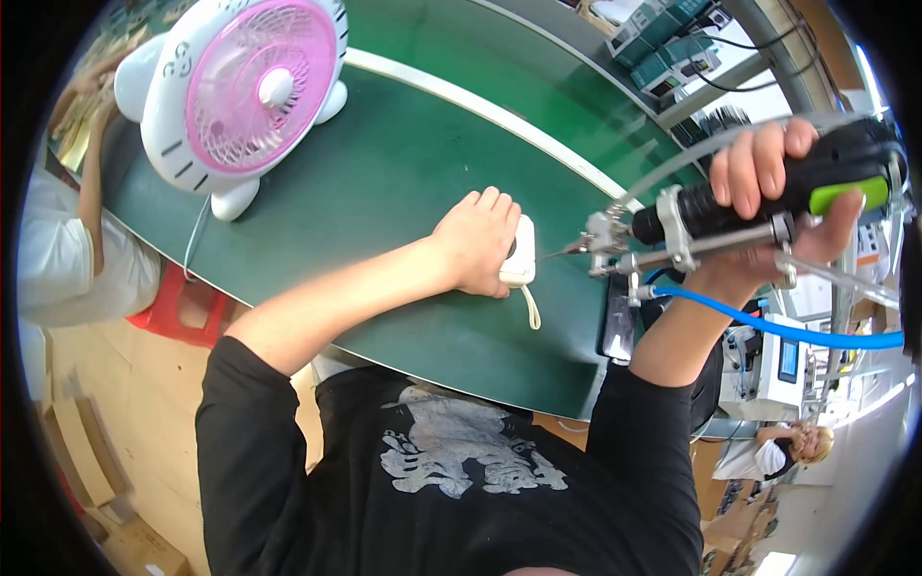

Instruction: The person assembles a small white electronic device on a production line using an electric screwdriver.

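My left hand (480, 242) is wrapped over a small white handheld device (521, 254), holding it on the green table. A cream wrist strap (533, 308) hangs from the device's near end; most of its body is hidden under my fingers. In my right hand (768, 197) is a black electric screwdriver (706, 206) with a green switch lever, gripped around its body. Metal clamps and a rod are fixed along the screwdriver. Its thin bit points left at the device, with a small gap apparent between them.
A white and pink cartoon-shaped fan (279, 86) stands on the green table (394, 134) at far left. A dark phone-like slab (618, 322) lies by my right forearm. A blue air hose (768, 322) runs off right. Another person's sleeve (62, 221) shows left, near a red stool (178, 312).
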A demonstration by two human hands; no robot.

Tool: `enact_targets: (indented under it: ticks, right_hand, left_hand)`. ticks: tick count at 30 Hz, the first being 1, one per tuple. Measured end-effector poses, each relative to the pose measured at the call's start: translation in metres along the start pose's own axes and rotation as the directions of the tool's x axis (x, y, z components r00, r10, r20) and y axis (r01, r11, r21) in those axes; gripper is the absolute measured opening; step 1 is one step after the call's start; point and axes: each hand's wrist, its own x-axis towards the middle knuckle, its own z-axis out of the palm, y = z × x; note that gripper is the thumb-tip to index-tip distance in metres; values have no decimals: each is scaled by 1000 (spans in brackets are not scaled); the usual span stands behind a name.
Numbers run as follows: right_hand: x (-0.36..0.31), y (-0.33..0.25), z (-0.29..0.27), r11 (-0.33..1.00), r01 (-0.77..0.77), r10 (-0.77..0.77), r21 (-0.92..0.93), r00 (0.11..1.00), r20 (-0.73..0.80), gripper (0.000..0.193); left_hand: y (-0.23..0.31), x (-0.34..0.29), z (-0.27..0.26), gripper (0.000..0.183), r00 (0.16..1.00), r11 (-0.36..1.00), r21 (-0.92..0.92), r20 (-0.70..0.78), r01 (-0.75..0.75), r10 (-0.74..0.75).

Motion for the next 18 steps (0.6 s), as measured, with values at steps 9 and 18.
enact_targets:
  ticks: [9, 18]
  right_hand:
    - [-13, 5, 8, 994, -9, 5, -113, 999, -37, 59]
    - [-26, 23, 9, 993, -60, 56, -97, 997, -45, 55]
  left_hand:
    - [2, 8, -4, 93, 995, 994, 103, 102, -19, 9]
    - [0, 4, 2, 88, 996, 993, -101, 72, 56, -49]
